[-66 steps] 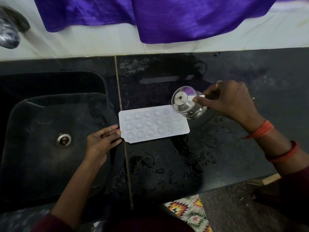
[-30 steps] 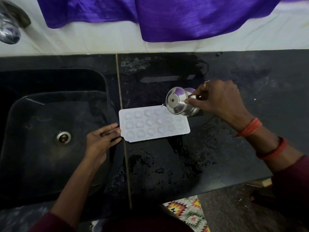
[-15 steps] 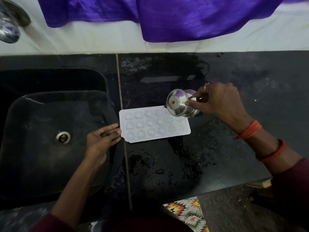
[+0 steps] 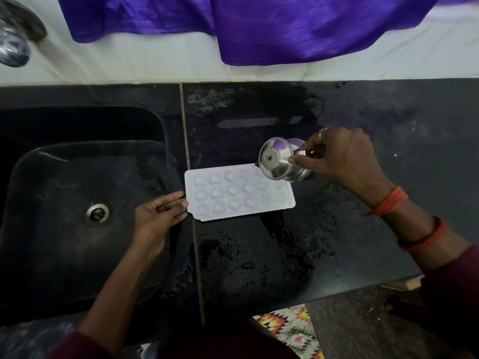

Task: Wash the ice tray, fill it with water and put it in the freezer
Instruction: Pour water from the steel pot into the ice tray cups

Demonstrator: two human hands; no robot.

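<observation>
One white ice tray (image 4: 239, 194) sits flat in the middle of the frame on a black counter (image 4: 388, 120), just right of the seam that runs down beside the sink (image 4: 64, 268), with three rows of little rounded pockets facing up. The left hand (image 4: 158, 216) comes in from the lower left with its fingers stretched out fairly straight, tips against the tray's left short edge, not wrapped round anything. The right hand (image 4: 342, 159) reaches in from the right and grips a steel cup (image 4: 281, 161) by its rim, tipped on its side over the tray's upper right corner so the cup's base faces the camera. Can't tell if anything's actually coming out of it tbh. That wrist has red thread bands (image 4: 388, 203), and there's a ring (image 4: 321, 133) on one finger. Wet patches (image 4: 285, 250) are spread over the counter below the tray. The drain (image 4: 96, 214) shows in the sink at left, a tap (image 4: 14, 47) in the upper left corner, purple cloth (image 4: 285, 27) hangs along the top, and a patterned mat (image 4: 290, 330) peeks out at the bottom.
</observation>
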